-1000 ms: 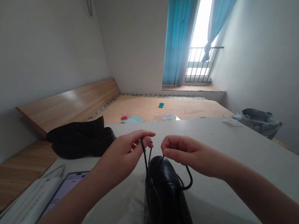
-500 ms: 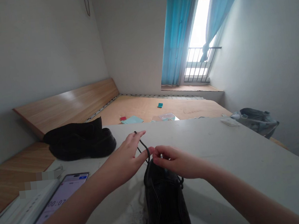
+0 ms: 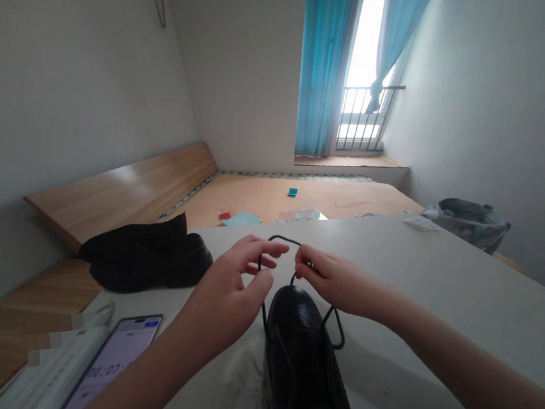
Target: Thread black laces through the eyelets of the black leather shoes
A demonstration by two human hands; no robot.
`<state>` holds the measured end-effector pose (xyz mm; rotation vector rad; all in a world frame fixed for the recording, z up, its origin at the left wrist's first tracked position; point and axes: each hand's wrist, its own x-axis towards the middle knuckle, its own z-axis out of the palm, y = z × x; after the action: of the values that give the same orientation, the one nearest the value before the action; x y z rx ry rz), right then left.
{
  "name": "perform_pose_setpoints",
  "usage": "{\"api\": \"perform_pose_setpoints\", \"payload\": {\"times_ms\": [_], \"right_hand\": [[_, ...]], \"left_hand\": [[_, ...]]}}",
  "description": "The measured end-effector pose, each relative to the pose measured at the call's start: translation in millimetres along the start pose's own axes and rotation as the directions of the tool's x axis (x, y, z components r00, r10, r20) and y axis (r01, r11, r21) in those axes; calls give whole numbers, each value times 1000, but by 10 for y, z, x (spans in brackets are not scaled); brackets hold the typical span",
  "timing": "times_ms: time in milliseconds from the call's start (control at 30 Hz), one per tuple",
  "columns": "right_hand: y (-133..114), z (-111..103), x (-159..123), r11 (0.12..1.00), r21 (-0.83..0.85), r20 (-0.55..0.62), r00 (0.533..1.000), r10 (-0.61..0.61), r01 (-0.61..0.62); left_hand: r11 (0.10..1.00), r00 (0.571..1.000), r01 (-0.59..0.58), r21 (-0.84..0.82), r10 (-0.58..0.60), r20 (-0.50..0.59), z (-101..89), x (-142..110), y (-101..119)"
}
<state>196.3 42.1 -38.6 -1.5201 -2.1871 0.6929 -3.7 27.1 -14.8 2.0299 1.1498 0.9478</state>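
A black leather shoe stands upright on the white table, its toe pointing away from me. My right hand is closed in a pinch on the black shoelace above the toe. From there the lace arcs over to my left hand and runs down past its fingers to the shoe's left side. The left fingers and thumb are spread apart, with the lace passing between them. A slack lace loop hangs at the shoe's right side, below my right hand. My right fingertips partly hide the lace.
Another black shoe lies at the table's far left. A lit phone and a white power strip are under and beside my left forearm. Beyond the white table is a bed; a bag-lined bin stands right.
My right hand has moved from beside my left thumb up and to the right with the lace. The lace now forms a wide loop between the hands, and the left fingers have shifted right.
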Motion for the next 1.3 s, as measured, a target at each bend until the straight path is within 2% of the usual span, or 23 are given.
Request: {"api": "perform_pose_setpoints", "payload": {"times_ms": [100, 167, 233, 300, 367, 400, 433, 500, 567, 667, 733, 833, 1033, 1100, 1167, 1300], "right_hand": [[-122, -285, -142, 960, 237, 172, 966, -194, 150], [-165, -481, -254, 863, 468, 155, 944, -290, 188], [-183, -669, -380, 719, 663, 11, 958, -287, 208], [-197, -844, -507, 552, 787, -182, 958, -220, 276], [-220, -983, -606, 424, 823, -361, 925, -122, 377], [-233, -1027, -633, 395, 817, -432, 900, -66, 421], [-245, -1046, -639, 393, 807, -471, 882, -24, 441], [-259, -992, -590, 441, 789, -474, 881, -9, 429], [-256, -821, -479, 558, 745, -397, 915, -68, 365], [-241, -466, -295, 769, 576, -248, 956, -158, 277], [-241, -271, -215, 849, 474, -166, 971, -172, 232], [-257, -131, -180, 883, 435, -115, 983, -140, 177], [-277, -117, -198, 874, 478, -29, 996, -80, 84], [-253, -126, -182, 833, 550, 17, 996, -88, 64], [-220, -141, -159, 717, 696, 34, 995, -97, 47], [-194, -144, -144, 400, 916, -2, 995, -99, 41]], "left_hand": [[988, 995, 69, -135, -77, -59, -92, -17, 92], [984, 995, 78, -157, -87, -50, -151, -50, 144], [991, 994, 107, -80, -104, 43, -177, -98, 168], [992, 972, 117, 44, -124, 202, -156, -147, 158], [985, 930, 75, 154, -125, 346, -98, -182, 128], [981, 916, 34, 192, -107, 387, -62, -191, 114], [977, 916, -12, 214, -76, 395, -29, -194, 104], [974, 946, -73, 214, 0, 323, 18, -185, 106], [986, 981, -72, 149, 43, 192, 29, -164, 133], [999, 998, -24, 32, 22, 54, -3, -128, 177], [1000, 999, -4, 19, 3, 44, -25, -108, 179], [997, 998, 6, 80, -10, 54, -28, -87, 141], [975, 999, -28, 221, 17, 52, 26, -67, 68], [977, 997, -19, 214, 3, 74, 36, -60, 56], [984, 996, 4, 175, -19, 83, 41, -49, 42], [997, 992, 73, 20, -74, 100, 65, -22, 17]]}}
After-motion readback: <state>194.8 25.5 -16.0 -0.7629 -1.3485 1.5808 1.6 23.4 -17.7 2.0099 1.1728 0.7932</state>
